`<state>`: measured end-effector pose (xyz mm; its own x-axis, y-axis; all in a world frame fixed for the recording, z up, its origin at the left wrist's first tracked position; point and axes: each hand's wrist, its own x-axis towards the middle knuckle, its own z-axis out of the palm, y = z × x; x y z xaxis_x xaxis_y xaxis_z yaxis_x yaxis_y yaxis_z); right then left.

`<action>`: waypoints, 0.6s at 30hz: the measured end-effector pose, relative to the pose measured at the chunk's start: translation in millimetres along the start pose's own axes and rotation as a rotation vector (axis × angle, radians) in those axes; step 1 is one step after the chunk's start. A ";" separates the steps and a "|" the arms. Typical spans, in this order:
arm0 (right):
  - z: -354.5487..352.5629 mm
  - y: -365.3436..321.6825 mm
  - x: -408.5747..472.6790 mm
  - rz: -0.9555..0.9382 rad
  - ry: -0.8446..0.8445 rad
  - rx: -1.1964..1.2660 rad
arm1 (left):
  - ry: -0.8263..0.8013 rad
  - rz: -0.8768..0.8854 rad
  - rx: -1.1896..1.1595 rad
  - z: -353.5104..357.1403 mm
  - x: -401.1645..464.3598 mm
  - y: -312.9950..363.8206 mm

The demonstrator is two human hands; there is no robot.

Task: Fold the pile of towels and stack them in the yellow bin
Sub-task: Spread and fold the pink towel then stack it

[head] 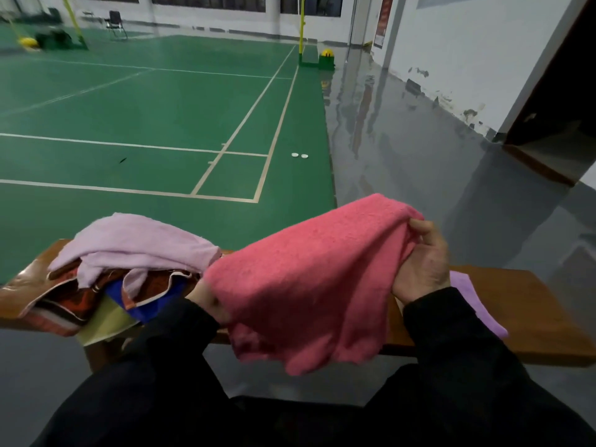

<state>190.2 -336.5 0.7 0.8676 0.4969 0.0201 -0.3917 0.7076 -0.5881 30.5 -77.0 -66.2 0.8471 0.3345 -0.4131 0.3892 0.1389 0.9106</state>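
Note:
A pink towel [309, 279] hangs in the air above the wooden bench [532, 321], stretched between my two hands. My right hand [422, 262] grips its upper right corner with curled fingers. My left hand [203, 296] is mostly hidden under the towel's left edge; only the wrist shows. A pile of towels [129, 253] lies on the bench's left end, with a lilac one on top and red-brown, blue and pale yellow ones beneath. A purple towel [474, 301] lies flat on the bench to the right, partly behind my right arm. No yellow bin shows.
The bench runs across the lower frame, with grey floor beneath it. Beyond it lies a green badminton court with white lines. Two small white discs [300, 155] sit at the court's edge. A white wall and a dark doorway stand at the right.

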 end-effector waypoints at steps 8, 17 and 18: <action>-0.4 -7.8 -7.2 0.075 -0.009 -0.102 | -0.401 0.162 -0.768 11.9 -15.9 -16.6; -11.9 -45.4 13.1 -0.172 0.053 -0.299 | 0.225 0.654 0.146 1.4 0.2 88.6; -16.0 -48.3 14.3 -0.168 0.047 -0.335 | 0.241 0.665 0.127 1.1 1.0 95.0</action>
<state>226.5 -371.6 16.5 0.9275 0.3584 0.1064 -0.1272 0.5701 -0.8116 68.7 -64.5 19.9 0.8219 0.5089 0.2560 -0.1298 -0.2703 0.9540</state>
